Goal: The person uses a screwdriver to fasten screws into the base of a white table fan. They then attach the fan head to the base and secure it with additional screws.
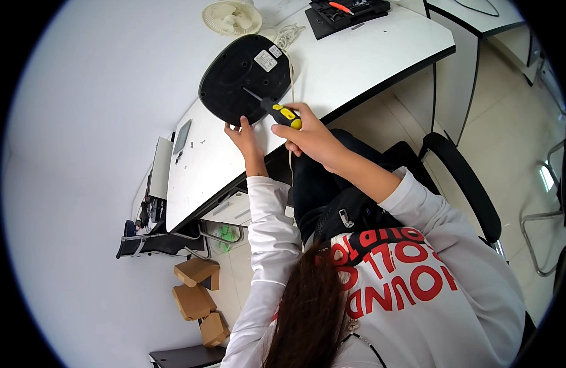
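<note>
A black rounded base [225, 73], shaped like a fan's base, is tipped up with its underside toward me. White labels and several screw holes show on it. My left hand [245, 140] grips its near rim, with fingers and thumb on the edge. My right hand [310, 134] is wrapped round the handle of a black and yellow screwdriver [274, 110]. The screwdriver's shaft slants toward a hole near the middle of the base. Whether its tip sits in the hole I cannot tell.
A cream fan head [232, 18] lies behind the base, beside a bundled pale cable [288, 35]. At the table's far right sits an open black tool case [347, 11] with an orange-handled tool. A flat grey device [183, 136] and small loose parts lie left on the white table [212, 172].
</note>
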Tool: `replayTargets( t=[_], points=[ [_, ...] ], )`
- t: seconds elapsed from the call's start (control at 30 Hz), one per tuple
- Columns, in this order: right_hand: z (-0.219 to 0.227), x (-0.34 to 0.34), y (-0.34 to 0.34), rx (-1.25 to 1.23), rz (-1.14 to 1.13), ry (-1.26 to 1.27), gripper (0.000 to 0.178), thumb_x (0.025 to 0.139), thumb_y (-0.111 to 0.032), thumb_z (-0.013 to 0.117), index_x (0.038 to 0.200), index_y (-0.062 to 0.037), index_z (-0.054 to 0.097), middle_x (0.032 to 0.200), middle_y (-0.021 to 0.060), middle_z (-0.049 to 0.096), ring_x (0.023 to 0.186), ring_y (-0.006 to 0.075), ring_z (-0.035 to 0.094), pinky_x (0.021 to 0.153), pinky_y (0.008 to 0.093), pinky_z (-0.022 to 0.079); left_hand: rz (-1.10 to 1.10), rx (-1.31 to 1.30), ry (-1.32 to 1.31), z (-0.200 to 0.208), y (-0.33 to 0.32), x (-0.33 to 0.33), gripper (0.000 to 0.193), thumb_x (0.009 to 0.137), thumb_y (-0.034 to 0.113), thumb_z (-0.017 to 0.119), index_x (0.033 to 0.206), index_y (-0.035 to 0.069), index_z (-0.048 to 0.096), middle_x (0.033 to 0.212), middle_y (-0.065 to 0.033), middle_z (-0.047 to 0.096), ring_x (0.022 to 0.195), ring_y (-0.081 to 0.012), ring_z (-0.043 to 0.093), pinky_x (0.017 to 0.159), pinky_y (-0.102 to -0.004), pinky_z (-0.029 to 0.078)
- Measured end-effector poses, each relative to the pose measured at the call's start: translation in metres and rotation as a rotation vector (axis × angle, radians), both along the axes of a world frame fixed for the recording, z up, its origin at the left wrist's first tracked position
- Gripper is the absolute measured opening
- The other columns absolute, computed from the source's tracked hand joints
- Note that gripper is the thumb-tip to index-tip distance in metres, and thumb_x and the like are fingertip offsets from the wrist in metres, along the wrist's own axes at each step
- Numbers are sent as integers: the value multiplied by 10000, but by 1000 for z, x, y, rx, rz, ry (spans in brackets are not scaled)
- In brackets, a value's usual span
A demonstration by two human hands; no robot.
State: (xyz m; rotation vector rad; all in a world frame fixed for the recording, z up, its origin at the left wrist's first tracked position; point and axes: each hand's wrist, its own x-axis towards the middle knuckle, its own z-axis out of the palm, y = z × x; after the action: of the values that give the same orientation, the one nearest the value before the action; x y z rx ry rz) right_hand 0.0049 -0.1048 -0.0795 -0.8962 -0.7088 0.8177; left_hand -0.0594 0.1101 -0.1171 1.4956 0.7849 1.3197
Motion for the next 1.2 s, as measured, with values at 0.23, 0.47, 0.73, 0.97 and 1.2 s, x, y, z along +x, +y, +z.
replayTargets(
  t=[0.23,0.47,0.73,0.97,1.2],
  points=[
    [8,13,-8,21,-499,-806,377,820,-270,582,1142,-128,446,589,75,499,481,174,489,475,292,376,-3,-15,-32,1,-1,0,569,855,151,526,1299,18,197,1160,-157,438,951,-211,515,770,-305,431],
    [6,17,-6,51,-538,-881,329,825,-262,570,1110,-126,477,607,83,526,504,210,525,498,299,411,-18,-19,-35,3,-6,0,557,859,146,518,1298,23,198,1156,-154,431,936,-203,513,773,-309,436],
    [13,9,-10,-68,-655,-1135,374,814,-286,580,1120,-111,456,853,76,543,661,270,598,546,348,479,-20,-38,-36,-1,2,0,546,853,142,524,1292,43,215,1161,-145,433,941,-193,509,766,-302,425],
    [25,10,-6,9,-675,-1201,323,797,-194,593,1088,-106,485,1003,65,484,691,264,605,561,330,495,-50,-30,-82,-8,12,3,546,849,132,521,1291,44,214,1160,-145,441,946,-186,508,762,-299,417],
    [22,6,-7,91,-740,-1285,319,718,-62,595,1026,-119,534,1015,61,488,752,242,612,571,320,502,-56,-36,-58,-10,17,0,544,854,135,519,1292,37,211,1149,-137,451,950,-182,507,755,-298,415]
  ],
)
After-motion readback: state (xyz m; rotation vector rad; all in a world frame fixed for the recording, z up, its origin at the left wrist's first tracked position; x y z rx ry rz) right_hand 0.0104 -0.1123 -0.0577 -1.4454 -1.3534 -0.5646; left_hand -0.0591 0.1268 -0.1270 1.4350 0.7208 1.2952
